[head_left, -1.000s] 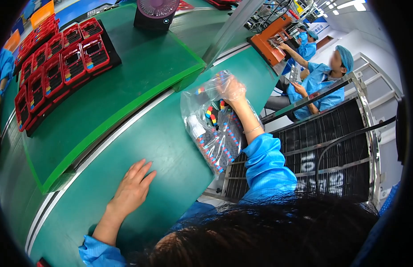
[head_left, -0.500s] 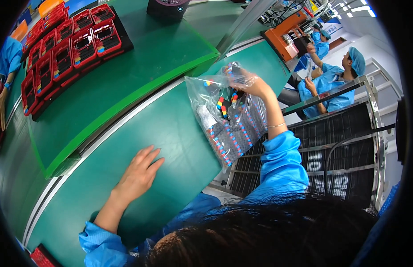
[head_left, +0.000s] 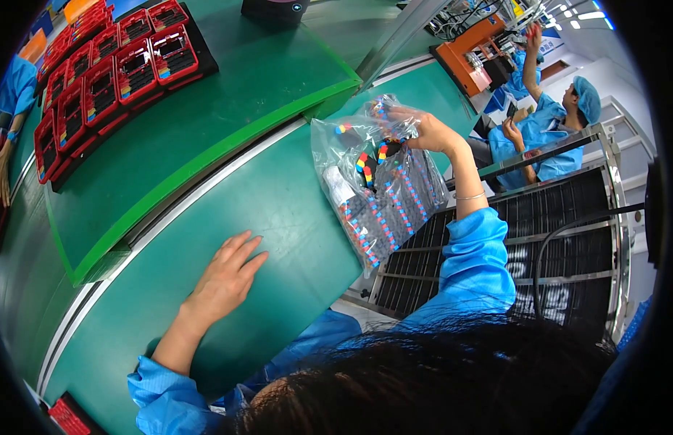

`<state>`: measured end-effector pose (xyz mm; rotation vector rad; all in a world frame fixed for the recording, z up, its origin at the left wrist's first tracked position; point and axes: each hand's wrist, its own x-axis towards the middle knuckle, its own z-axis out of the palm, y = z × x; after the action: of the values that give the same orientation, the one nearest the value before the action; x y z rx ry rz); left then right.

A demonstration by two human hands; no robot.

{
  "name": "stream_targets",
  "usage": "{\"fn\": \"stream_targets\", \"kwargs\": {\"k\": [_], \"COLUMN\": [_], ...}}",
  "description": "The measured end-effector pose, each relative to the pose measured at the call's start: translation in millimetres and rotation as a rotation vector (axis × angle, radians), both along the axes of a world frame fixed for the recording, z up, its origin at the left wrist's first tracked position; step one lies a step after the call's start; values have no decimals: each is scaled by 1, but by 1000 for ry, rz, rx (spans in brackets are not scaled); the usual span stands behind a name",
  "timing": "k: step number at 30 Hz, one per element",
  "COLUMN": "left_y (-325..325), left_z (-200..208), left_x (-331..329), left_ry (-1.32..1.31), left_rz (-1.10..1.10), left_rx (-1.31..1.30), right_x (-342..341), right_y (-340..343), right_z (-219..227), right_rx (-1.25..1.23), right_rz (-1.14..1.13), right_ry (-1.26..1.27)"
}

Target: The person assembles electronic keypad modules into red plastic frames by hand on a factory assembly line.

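A clear plastic bag [head_left: 330, 145] lies on the near green table, toward its right edge. Inside are rows of small dark parts [head_left: 405, 196] with red and blue ends, and a few loose pieces [head_left: 364, 168] with yellow, red and blue blocks. A white piece [head_left: 338, 185] shows at the bag's left side. My right hand [head_left: 434, 134] is at the bag's upper right, its fingers closed on the plastic near the mouth; the fingertips are partly hidden by film. My left hand [head_left: 224, 279] rests on the table, fingers stretched out, holding nothing.
A raised green-edged platform [head_left: 206, 163] runs beyond the table, bearing red trays [head_left: 101, 90] in a black holder. A metal-framed black rack [head_left: 568, 239] stands at right. A person in blue [head_left: 550, 138] sits beyond it; another person's hand [head_left: 1, 181] shows at far left.
My right hand has drawn back rightward from deeper in the bag, and the bag has shifted slightly right. My left hand stays put. The person at right has raised an arm.
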<state>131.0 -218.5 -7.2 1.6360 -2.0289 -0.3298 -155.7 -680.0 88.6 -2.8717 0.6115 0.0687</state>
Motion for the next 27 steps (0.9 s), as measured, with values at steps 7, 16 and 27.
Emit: {"fn": "stream_targets", "kwargs": {"k": [7,16,27], "left_y": [1,2,3], "left_z": [-3,-6,4], "left_x": [0,0,0], "left_ry": [17,43,10], "left_rz": [7,2,5], "left_rx": [7,2,17], "right_x": [9,12,18], "right_y": [3,-16,-17], "right_z": [7,1,-4], "right_rx": [13,5,-78], "right_rz": [26,72,150], "right_ry": [54,73,27]}}
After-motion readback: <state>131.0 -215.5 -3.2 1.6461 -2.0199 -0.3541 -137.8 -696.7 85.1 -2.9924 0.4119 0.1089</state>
